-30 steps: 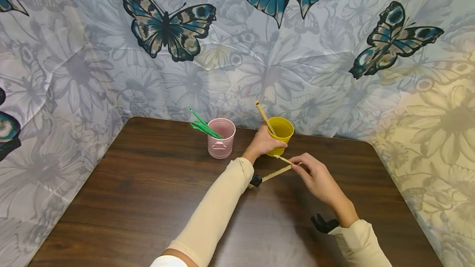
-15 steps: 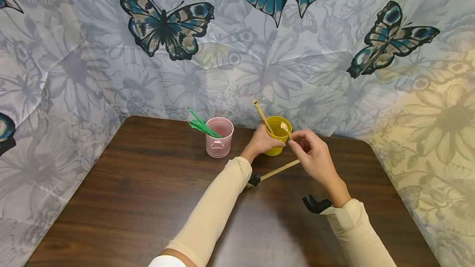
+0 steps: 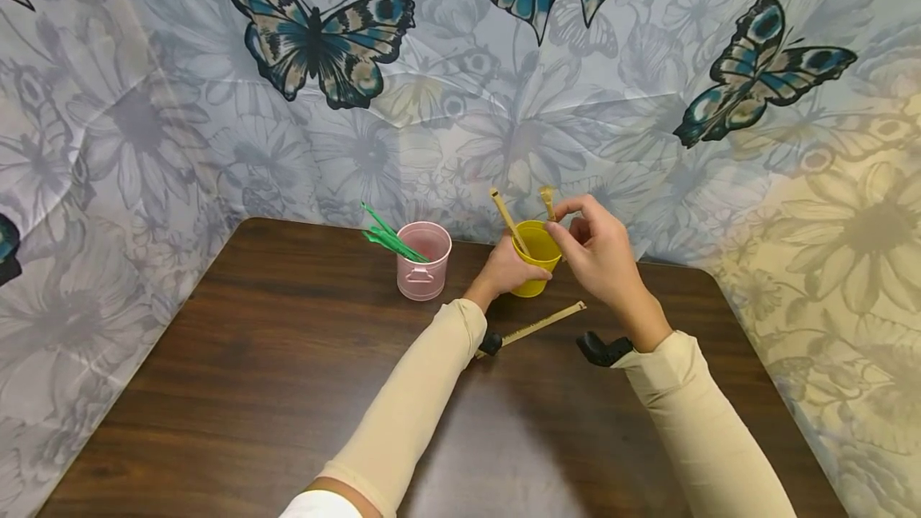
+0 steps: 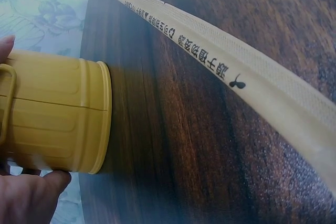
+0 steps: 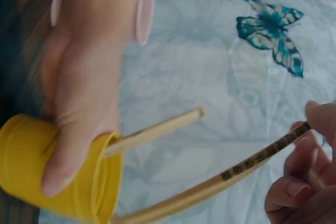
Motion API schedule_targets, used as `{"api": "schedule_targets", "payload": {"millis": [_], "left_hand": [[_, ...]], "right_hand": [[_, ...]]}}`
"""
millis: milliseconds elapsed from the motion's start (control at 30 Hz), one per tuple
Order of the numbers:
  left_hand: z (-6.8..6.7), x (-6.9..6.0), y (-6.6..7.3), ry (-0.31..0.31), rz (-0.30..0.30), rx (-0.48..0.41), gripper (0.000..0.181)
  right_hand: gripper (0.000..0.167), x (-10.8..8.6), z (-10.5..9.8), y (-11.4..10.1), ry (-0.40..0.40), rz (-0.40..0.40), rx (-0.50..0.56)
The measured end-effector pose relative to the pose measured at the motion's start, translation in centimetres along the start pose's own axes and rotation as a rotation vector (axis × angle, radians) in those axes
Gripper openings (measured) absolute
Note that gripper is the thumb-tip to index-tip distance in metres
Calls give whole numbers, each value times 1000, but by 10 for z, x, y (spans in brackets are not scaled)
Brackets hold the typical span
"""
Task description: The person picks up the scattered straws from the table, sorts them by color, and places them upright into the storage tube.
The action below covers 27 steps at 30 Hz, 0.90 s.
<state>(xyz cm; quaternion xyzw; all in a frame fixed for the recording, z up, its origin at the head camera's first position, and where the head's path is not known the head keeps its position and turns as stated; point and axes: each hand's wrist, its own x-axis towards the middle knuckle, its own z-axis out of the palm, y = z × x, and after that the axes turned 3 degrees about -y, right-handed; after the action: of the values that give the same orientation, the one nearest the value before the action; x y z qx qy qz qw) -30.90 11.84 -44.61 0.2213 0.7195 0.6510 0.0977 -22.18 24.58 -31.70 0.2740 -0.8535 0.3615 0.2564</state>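
My left hand [image 3: 506, 268] grips a small yellow bucket [image 3: 534, 284] near the back of the table, its thumb across the front. One paper-wrapped straw [image 3: 508, 218] leans inside the bucket. Above the rim, my right hand [image 3: 600, 254] pinches a second wrapped straw [image 5: 236, 174] between thumb and fingers near its upper part. That straw's lower end is at the bucket's mouth in the right wrist view; how deep it reaches is hidden. A third wrapped straw [image 4: 220, 59], with dark print on its paper, lies on the table in front of the bucket.
Left of the yellow bucket stands a pink bucket [image 3: 421, 282] with several green straws [image 3: 394, 244] leaning out of it. The brown table [image 3: 252, 358] ends at a butterfly-print cloth [image 3: 446, 142] behind. Black wrist mounts sit on both arms.
My right hand has lifted the straw from beside the bucket, tilting it upright and raising it over the rim. My left hand keeps its grip on the bucket.
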Motion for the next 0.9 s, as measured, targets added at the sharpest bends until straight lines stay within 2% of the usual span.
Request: {"api": "schedule_targets", "payload": {"millis": [167,267,400,567,633,733,833,900], "left_hand": [[-2,-2,6,-65,114,-31,69],[-3,-1,5,-65,141,-25,68],[-3,0,-3,-71,113,17,64],[-4,5,-7,-66,31,167,60],[-4,7,-7,-69,24,213,61],[-5,10,-6,-91,43,193,67],[-5,10,-3,-98,17,159,81],[-6,9,-2,-94,-12,175,86]], "right_hand": [[11,13,3,-3,-41,34,-9],[11,17,9,1,-63,67,3],[13,15,22,13,-108,125,28],[17,12,38,33,-158,192,-8],[18,11,42,39,-183,223,-19],[18,11,47,47,-222,281,-33],[18,10,49,51,-258,324,-41],[18,10,50,52,-281,334,-49]]}}
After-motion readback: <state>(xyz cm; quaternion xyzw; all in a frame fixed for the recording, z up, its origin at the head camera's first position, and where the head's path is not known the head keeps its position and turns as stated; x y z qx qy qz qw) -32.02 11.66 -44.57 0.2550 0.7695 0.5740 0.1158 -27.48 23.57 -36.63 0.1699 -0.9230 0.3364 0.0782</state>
